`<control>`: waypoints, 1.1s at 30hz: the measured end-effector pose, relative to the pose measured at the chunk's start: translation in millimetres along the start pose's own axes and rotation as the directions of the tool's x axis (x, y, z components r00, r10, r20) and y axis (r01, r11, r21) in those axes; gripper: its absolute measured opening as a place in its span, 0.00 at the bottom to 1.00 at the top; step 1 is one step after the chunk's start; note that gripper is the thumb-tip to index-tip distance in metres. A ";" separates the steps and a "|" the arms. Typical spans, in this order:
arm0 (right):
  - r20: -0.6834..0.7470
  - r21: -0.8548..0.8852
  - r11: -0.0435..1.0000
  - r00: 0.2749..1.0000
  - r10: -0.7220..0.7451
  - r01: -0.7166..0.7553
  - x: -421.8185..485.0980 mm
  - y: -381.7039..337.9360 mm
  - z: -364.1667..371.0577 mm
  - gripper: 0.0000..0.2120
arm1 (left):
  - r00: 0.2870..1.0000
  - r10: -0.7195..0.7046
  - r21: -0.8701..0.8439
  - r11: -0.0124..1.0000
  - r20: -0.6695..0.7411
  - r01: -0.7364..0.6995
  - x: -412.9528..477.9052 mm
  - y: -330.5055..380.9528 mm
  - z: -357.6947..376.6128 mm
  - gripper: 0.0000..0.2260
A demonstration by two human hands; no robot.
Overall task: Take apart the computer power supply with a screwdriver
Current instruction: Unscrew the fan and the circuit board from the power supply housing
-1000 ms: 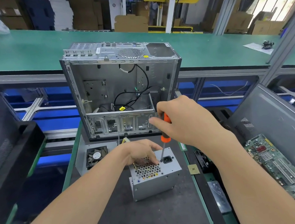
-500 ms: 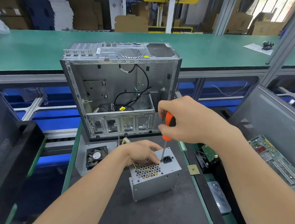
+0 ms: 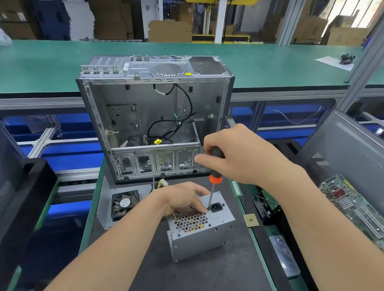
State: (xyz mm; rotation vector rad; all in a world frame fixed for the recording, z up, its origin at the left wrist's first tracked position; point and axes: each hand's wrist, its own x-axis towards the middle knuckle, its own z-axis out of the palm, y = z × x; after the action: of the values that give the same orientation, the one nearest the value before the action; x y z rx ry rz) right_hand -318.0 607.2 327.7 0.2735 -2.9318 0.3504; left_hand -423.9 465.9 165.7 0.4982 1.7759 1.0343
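A grey metal power supply [image 3: 202, 237] stands on the dark work mat, honeycomb grille and black power socket facing up. My left hand [image 3: 184, 198] rests on its far top edge, fingers curled over the grille and holding the box. My right hand [image 3: 235, 155] grips the black-and-orange handle of a screwdriver [image 3: 214, 178]. Its shaft slants down and the tip sits on the top face just left of the socket.
An empty, open computer case [image 3: 158, 115] with loose cables stands right behind the power supply. A loose fan [image 3: 124, 203] lies at left. A small chip [image 3: 251, 220], a circuit board [image 3: 358, 212] and grey panels [image 3: 362, 163] sit at right; a black bin [image 3: 12, 203] at left.
My right hand has turned on the screwdriver handle, so more black grip shows now. The tip stays at the same spot by the socket; my left hand has not moved.
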 end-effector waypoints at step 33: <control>-0.133 0.196 0.977 0.984 0.115 -0.088 -17.6 18.8 -8.5 0.02 | 0.909 0.401 0.417 0.850 -0.116 -0.322 -21.3 -5.0 2.4 0.04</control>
State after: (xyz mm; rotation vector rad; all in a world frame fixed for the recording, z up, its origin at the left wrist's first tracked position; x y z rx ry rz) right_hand -303.5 630.1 328.4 0.1169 -2.7792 0.6387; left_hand -412.0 448.9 172.8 1.0468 2.1345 1.0100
